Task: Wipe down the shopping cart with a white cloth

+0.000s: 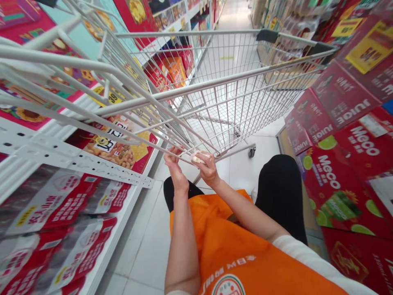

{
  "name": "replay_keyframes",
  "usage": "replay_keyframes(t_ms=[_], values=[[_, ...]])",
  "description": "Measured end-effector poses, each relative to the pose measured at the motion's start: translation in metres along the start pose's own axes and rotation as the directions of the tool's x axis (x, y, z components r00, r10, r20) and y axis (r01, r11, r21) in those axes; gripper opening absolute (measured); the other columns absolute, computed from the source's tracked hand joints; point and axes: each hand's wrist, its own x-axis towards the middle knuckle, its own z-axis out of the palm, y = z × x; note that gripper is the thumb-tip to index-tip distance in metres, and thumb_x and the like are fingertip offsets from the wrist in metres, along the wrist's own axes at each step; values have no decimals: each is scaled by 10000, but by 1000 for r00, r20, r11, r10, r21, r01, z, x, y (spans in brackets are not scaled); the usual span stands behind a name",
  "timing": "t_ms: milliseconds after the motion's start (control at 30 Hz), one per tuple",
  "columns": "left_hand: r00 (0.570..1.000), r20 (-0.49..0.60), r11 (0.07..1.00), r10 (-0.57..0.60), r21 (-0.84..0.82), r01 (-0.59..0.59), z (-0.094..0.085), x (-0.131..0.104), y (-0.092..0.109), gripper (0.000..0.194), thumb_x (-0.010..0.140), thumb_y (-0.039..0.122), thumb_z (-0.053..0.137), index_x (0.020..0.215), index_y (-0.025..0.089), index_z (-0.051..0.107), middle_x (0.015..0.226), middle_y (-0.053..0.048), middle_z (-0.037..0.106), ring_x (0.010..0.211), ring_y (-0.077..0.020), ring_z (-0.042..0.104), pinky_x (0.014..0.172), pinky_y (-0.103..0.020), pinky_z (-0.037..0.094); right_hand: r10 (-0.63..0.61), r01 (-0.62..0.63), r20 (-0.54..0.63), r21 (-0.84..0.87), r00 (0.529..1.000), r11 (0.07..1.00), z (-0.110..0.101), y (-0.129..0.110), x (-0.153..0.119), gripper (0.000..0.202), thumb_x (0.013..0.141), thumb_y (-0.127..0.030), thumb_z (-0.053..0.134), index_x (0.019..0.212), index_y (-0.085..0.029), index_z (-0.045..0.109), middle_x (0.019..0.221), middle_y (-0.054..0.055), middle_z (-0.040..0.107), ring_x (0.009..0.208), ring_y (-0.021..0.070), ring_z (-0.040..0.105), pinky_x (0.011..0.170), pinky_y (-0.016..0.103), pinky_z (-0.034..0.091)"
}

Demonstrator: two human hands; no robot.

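Observation:
A light grey wire shopping cart point(202, 85) stands tilted in my view, right in front of me. My right hand point(209, 169) is closed on a small crumpled white cloth point(199, 157) and presses it against the lower bars at the cart's near end. Just to the left, my left hand point(176, 166) has its fingers curled round a bar of the same cart. The wire basket holds nothing that I can see. Part of the cloth is hidden by my right fingers.
On the left is a white shelf point(123, 229) with red and clear packs point(101, 196) and snack boxes point(123, 143). Stacked red drink cartons point(334, 176) stand close on the right. A caster wheel point(251, 152) rests on the tiled floor point(147, 229).

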Motion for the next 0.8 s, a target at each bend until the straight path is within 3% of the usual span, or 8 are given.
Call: replay_keyframes(t_ms=[133, 233, 333, 500, 667, 800], values=[[1000, 26, 999, -5, -43, 6, -5, -3, 4, 693, 980, 750, 299, 1375, 243, 557, 1332, -128, 679, 1230, -219, 665, 1082, -370, 502, 77, -80, 65, 41, 995, 996, -1, -8, 4, 307, 1001, -172, 522, 1044, -285, 803, 1176, 91, 737, 1190, 228, 624, 1016, 460, 586], [996, 59, 995, -62, -74, 66, -7, -6, 2, 746, 983, 756, 224, 1466, 273, 525, 1385, -111, 661, 1265, -217, 648, 1086, -360, 502, -66, 58, 80, 93, 995, 994, 3, -23, 19, 284, 1000, -207, 553, 1131, -307, 784, 1245, 72, 732, 1283, 231, 590, 1062, 467, 578], [993, 75, 991, -92, -90, 98, -9, -7, 3, 795, 972, 774, 162, 1495, 291, 516, 1381, -95, 668, 1243, -215, 658, 1071, -359, 510, -146, 137, 80, 109, 986, 985, 7, -25, 15, 283, 996, -180, 554, 1147, -263, 778, 1217, 81, 752, 1276, 224, 603, 1058, 441, 588], [995, 87, 997, -51, -54, 56, -8, -9, 11, 756, 988, 753, 209, 1496, 299, 534, 1445, -75, 641, 1362, -216, 583, 1165, -352, 425, -49, 43, 116, 61, 992, 997, 4, -12, -10, 320, 986, -96, 509, 1070, -216, 793, 1148, 112, 766, 1173, 226, 641, 988, 430, 606], [991, 102, 996, -88, -20, 91, -10, -9, 9, 819, 967, 783, 148, 1533, 294, 482, 1467, -83, 619, 1355, -217, 591, 1126, -347, 470, -90, 81, 118, 81, 989, 993, 12, -25, 0, 277, 952, -147, 622, 1165, -244, 770, 1249, 101, 734, 1272, 244, 589, 1080, 431, 560], [995, 93, 996, -47, 76, 40, -10, -8, 9, 733, 990, 732, 307, 1508, 255, 509, 1429, -109, 645, 1336, -219, 605, 1133, -346, 462, -25, 21, 126, 39, 992, 999, 10, -19, -11, 277, 971, -118, 553, 1050, -231, 794, 1154, 101, 749, 1168, 233, 627, 996, 427, 599]])
